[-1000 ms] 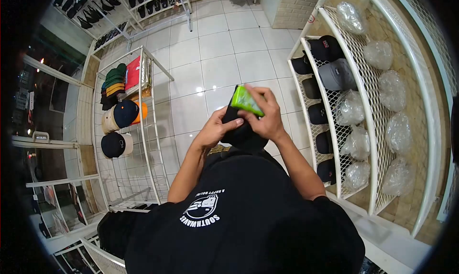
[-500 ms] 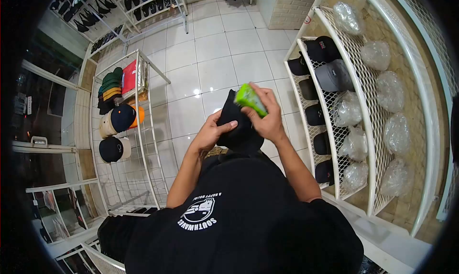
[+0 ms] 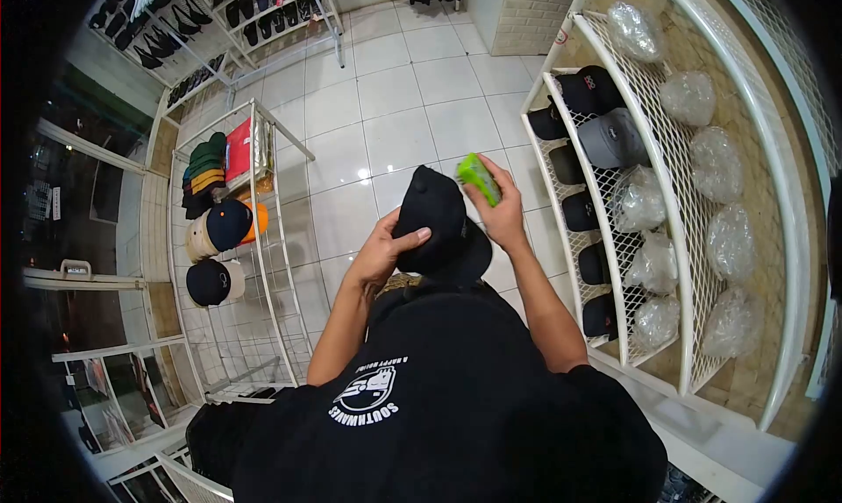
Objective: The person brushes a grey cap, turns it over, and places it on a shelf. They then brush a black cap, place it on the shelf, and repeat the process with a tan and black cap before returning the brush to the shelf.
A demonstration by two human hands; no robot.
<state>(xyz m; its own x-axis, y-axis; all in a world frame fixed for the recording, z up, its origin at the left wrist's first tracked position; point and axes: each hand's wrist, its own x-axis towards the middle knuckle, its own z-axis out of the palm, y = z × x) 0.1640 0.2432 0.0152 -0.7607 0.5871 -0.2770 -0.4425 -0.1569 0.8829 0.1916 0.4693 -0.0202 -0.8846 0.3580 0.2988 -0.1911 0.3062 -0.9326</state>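
Observation:
A black cap is in my left hand, whose thumb presses on its side; the other fingers are partly hidden behind it. The cap is tilted, its rounded crown toward the far side and its brim toward my body on the right. My right hand grips a small lime-green brush with a greyish face. The brush is just to the right of the crown, apart from it, and its bristles are too small to make out clearly.
On the right, a white mesh rack holds caps and several clear plastic-wrapped bundles. To the left, another white rack carries stacked caps and a red packet. Footwear shelves stand at the back, over white floor tiles.
My right hand has moved right, taking the green brush off the cap. The cap has turned in my left hand, so its crown and brim show more.

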